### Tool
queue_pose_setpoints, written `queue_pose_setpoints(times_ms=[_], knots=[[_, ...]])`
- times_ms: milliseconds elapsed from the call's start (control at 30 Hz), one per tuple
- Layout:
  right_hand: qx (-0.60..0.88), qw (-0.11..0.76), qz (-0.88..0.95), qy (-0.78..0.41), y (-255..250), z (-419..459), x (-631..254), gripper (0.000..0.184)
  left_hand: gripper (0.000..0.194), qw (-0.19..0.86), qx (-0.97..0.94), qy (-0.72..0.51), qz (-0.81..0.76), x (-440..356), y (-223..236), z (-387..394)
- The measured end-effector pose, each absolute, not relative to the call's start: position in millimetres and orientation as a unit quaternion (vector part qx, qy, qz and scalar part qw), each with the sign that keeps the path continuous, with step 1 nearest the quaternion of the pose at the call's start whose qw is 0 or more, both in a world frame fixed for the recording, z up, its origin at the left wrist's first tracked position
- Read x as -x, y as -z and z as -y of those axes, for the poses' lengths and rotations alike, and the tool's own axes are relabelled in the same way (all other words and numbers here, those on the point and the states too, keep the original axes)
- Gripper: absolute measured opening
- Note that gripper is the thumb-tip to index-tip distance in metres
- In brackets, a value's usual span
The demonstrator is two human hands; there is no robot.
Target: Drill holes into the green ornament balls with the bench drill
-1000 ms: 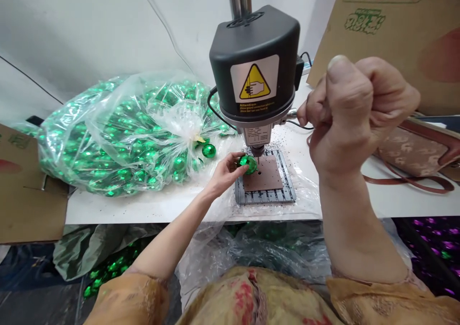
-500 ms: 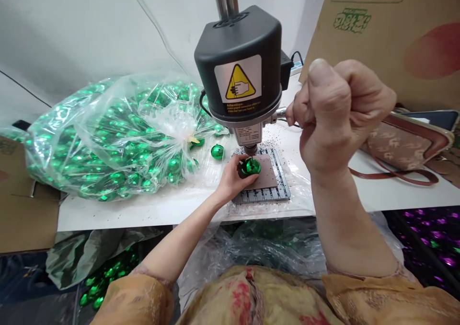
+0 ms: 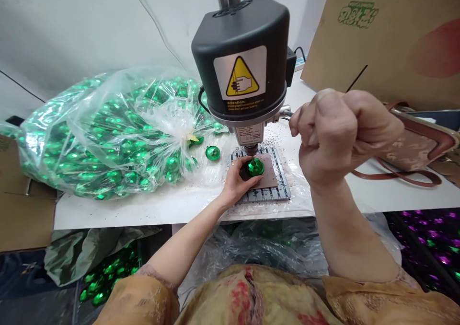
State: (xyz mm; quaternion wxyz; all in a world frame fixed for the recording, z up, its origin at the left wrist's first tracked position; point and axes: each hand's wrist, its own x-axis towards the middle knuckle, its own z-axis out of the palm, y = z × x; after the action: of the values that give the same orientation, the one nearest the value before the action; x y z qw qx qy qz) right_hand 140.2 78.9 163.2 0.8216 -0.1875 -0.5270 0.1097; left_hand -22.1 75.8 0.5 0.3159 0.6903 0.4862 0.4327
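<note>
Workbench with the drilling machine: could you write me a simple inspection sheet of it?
Surface: white table, with dark specks scattered around the slotted base.
Job's things: green ball beneath the drill press, over the brown pad; contact unclear.
Clutter: tied clear bag of green balls; loose green ball beside it.
Hands: left hand grips the green ball; right hand closed at the lever.
Cables: black cable against the drill press; pale cable along the wall.
Surroundings: left cardboard, right cardboard, patterned bag.
</note>
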Motion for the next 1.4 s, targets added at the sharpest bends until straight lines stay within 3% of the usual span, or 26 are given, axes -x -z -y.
queue_pose_setpoints(times_ms=[367, 667, 1033, 1233, 1400], knots=[[0.112, 0.828, 0.544, -0.076, -136, -88, -144, 0.054, 0.054, 0.305, -0.703, -0.441, -0.467, 23, 4, -76], [0.054, 0.826, 0.560, -0.022, -129, -92, -143, 0.044, 0.055, 0.310, -0.700, -0.438, -0.471, 22, 4, -75], [0.051, 0.819, 0.571, -0.015, -113, -93, -145, 0.046, 0.053, 0.320, -0.683, -0.451, -0.477, 19, -1, -73], [0.171, 0.837, 0.508, -0.109, -154, -88, -141, 0.052, 0.049, 0.291, -0.674, -0.468, -0.493, 13, -6, -69], [0.147, 0.831, 0.506, -0.176, -189, -95, -141, 0.047, 0.043, 0.181, -0.703, -0.464, -0.508, 18, -13, -30]])
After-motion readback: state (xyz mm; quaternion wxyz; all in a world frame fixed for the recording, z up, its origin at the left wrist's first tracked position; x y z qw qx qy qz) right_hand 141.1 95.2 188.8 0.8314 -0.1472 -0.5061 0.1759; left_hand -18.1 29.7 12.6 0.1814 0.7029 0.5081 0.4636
